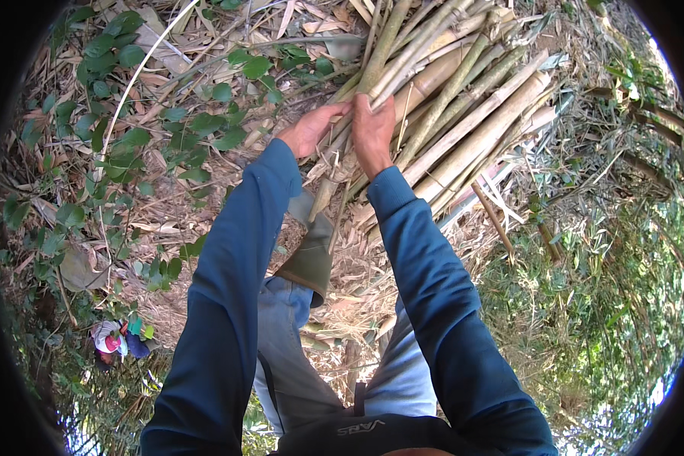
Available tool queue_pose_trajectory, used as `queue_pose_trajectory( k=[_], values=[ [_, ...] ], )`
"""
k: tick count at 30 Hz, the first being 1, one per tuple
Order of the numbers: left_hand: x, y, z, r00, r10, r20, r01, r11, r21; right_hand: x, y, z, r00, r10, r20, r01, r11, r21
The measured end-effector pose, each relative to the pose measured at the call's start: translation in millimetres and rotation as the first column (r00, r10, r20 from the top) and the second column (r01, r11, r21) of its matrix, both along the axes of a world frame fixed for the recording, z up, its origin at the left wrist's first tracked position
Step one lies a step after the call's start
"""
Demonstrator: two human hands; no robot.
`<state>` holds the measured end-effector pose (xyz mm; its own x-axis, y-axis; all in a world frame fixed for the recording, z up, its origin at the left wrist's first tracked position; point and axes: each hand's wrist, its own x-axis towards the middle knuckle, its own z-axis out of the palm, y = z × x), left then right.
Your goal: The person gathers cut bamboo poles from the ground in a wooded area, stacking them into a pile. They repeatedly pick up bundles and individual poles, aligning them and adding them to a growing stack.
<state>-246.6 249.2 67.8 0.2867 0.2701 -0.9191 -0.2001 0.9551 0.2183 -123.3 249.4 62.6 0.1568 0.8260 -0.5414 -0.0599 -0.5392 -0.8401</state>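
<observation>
A clump of green and tan bamboo stalks (463,114) rises at the upper middle and fans out to the right. My left hand (309,128) reaches in from a blue sleeve and grips the base of a thin stalk at the clump's left edge. Just to its right, my right hand (372,133) is closed around a neighbouring green stalk (380,57) that runs up and away. Both hands are close together, almost touching. Dry husks hide the lowest part of the stalks.
Dry bamboo leaves and husks (205,205) cover the sloping ground. Leafy green shrubs (129,144) grow at the left, with a thin pale stem (133,83) arching over them. A person in colourful clothes (114,340) crouches at the lower left. Dense greenery (608,304) fills the right.
</observation>
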Motion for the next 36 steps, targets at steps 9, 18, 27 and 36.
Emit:
queue_pose_trajectory(
  k=[9,18,27,36],
  values=[
    [0.1,-46.6,-13.9,0.972,0.047,0.229,-0.082,0.986,0.148,-6.5,-14.0,44.2,0.946,0.296,0.133,-0.319,0.923,0.214],
    [-24.0,-58.3,-49.3,0.971,-0.1,0.219,-0.002,0.905,0.425,13.2,-39.6,99.0,0.852,0.42,0.313,-0.51,0.804,0.305],
    [-5.1,-51.6,16.1,0.984,-0.164,0.067,0.161,0.986,0.037,-9.5,-75.9,140.9,0.892,0.346,0.292,-0.445,0.555,0.703],
    [3.8,-117.5,21.6,0.964,0.258,-0.066,-0.249,0.96,0.125,-16.2,-106.5,218.1,0.839,0.531,-0.12,-0.355,0.702,0.618]
  ],
)
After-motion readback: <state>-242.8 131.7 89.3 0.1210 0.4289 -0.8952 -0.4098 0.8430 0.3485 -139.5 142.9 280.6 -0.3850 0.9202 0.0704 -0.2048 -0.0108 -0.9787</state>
